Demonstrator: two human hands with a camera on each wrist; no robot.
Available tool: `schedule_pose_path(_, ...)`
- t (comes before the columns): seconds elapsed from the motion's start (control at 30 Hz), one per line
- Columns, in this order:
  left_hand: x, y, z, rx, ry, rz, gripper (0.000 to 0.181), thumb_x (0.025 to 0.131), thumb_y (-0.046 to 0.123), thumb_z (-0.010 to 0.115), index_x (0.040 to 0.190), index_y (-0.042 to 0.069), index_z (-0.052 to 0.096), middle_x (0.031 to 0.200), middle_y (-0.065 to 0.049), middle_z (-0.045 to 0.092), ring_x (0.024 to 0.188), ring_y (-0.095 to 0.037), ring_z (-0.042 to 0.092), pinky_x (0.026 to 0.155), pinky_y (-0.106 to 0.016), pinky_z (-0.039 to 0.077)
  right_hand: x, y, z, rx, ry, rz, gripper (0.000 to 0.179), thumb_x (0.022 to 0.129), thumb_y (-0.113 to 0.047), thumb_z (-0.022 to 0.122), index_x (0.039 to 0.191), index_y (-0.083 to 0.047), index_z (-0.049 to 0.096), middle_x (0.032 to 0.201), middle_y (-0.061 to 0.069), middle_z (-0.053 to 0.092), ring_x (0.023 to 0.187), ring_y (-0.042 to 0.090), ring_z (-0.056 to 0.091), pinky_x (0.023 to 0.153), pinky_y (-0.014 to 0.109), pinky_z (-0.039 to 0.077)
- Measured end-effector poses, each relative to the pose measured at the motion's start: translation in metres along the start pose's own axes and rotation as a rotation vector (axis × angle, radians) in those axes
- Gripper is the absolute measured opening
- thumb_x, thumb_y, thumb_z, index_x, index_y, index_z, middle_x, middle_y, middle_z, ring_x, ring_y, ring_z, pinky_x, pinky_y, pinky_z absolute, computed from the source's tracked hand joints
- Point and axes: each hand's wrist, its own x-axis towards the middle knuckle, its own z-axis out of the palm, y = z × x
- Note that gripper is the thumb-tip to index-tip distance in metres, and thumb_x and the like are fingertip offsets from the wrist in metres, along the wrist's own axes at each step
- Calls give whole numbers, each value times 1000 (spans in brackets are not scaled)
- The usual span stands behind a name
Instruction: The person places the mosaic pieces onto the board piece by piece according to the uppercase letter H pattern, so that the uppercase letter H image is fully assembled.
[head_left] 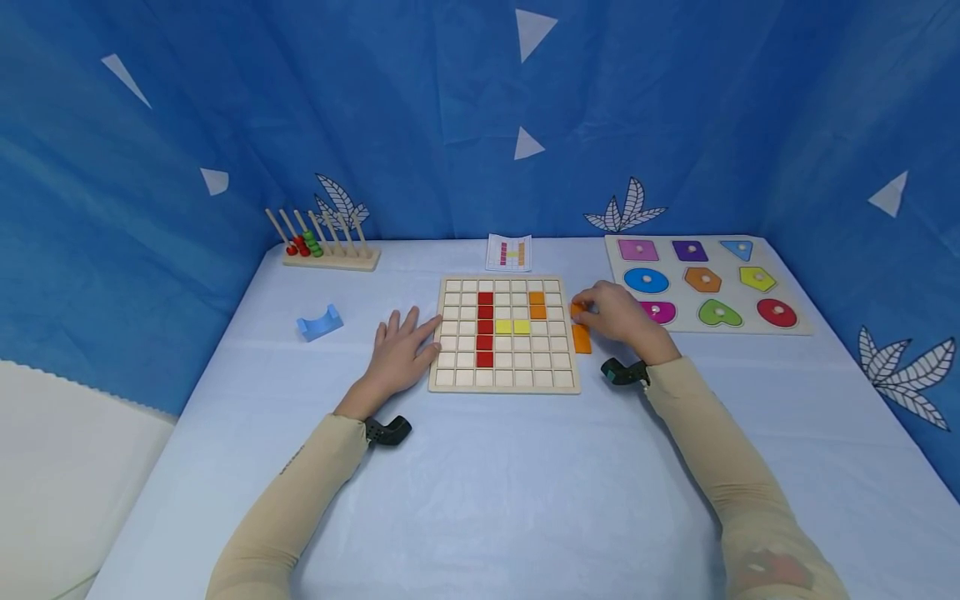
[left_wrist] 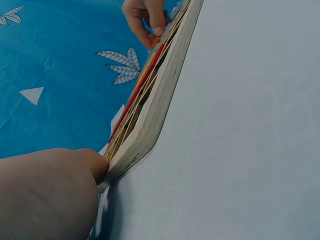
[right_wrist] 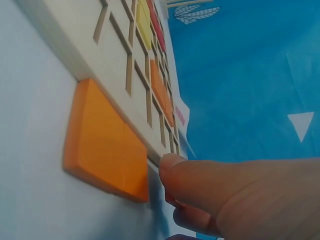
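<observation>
A wooden grid board (head_left: pixel 457 386) lies flat on the table. Set in its cells are a column of red tiles (head_left: pixel 485 328), two yellow tiles (head_left: pixel 513 327) side by side and two orange tiles (head_left: pixel 537 305). My left hand (head_left: pixel 401 354) rests with fingers spread, the index finger and thumb at the board's left edge. Beyond the right edge, my right hand (head_left: pixel 617 315) pinches an orange tile (left_wrist: pixel 156 41) between thumb and fingers. More orange (right_wrist: pixel 107 145) lies flat on the table against that edge, just nearer than the right fingertips.
A printed pattern card (head_left: pixel 509 252) lies behind the board. A shape puzzle board (head_left: pixel 712 325) with knobbed pieces stands close beyond my right hand. On the left are a peg stand with beads (head_left: pixel 330 260) and a blue curved block (head_left: pixel 320 323). Blue cloth (head_left: pixel 450 108) hangs behind.
</observation>
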Motion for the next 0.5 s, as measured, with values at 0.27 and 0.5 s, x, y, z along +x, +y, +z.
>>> schedule_pose_path(0.27,0,0,0,-2,-2,1,57,105,38,45,158,20,39,170,-22,16,157,-50,1,124,-69,1,-5,-10,-4,16,-12,4,40,95,-19,73,132,-4,68,119,19,64,109,32,57,97,46,54)
schedule_pose_path(0.5,0,0,-1,-6,-2,2,57,105,38,46,158,20,39,170,-22,16,157,-51,2,124,-69,1,-6,-19,-3,17,-19,-45,39,95,-20,73,130,-3,69,116,18,66,104,31,59,91,42,56)
